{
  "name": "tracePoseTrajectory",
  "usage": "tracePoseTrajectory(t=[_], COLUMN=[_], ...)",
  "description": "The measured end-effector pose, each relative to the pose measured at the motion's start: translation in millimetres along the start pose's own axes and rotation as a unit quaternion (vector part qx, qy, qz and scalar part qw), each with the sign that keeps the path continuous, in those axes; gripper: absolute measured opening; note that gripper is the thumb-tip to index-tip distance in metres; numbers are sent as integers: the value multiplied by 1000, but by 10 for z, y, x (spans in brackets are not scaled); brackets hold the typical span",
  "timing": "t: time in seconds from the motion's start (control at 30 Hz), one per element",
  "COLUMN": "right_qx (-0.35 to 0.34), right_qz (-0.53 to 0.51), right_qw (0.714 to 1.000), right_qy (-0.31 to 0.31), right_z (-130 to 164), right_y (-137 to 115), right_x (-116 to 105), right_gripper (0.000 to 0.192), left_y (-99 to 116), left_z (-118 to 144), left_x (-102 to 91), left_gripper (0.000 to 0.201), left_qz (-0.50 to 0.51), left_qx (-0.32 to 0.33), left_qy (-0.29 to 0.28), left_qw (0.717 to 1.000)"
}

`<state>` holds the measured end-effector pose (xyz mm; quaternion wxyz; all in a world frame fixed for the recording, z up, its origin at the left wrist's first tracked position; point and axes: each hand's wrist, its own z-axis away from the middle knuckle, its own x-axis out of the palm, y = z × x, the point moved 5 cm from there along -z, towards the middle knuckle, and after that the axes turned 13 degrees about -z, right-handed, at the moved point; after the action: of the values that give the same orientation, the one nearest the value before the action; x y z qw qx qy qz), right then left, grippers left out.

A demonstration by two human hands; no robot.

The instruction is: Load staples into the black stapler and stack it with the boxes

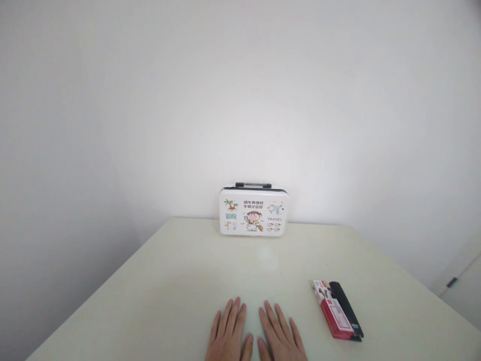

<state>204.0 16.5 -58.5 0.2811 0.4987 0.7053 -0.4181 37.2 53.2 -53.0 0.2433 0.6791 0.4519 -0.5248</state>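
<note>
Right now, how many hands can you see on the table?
2. The left hand lies palm down on the table; the right hand lies palm down beside it, not touching, closer to the pink-and-white box. No other hands show.

On the white case (254, 220) at the far edge of the table (150, 291), you can read "TRAVEL" and "奶牛养得好, 牛奶才会好". Print on the pink box (337, 317) is too small.

White case (237, 201) before pale wall (240, 100)
</note>
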Motion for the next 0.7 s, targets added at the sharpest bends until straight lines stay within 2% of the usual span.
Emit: tracePoseTrajectory(t=[0.23, 0.5, 0.7], right_qx=[-2, -7, 7], right_qz=[6, 38, 9], right_qw=[1000, 999, 1000], right_qy=[-3, -8, -4], right_z=[-7, -25, -34], right_y=[-18, -55, -72], right_x=[-27, -62, -101], right_gripper=[56, 54, 53], left_y=[-4, -17, -18], left_z=[7, 5, 0], left_x=[33, 40, 27], left_gripper=[58, 58, 57], left_qz=[-10, 8, 15], left_qx=[1, -3, -12], left_qy=[28, 30, 21], left_qw=[1000, 1000, 1000])
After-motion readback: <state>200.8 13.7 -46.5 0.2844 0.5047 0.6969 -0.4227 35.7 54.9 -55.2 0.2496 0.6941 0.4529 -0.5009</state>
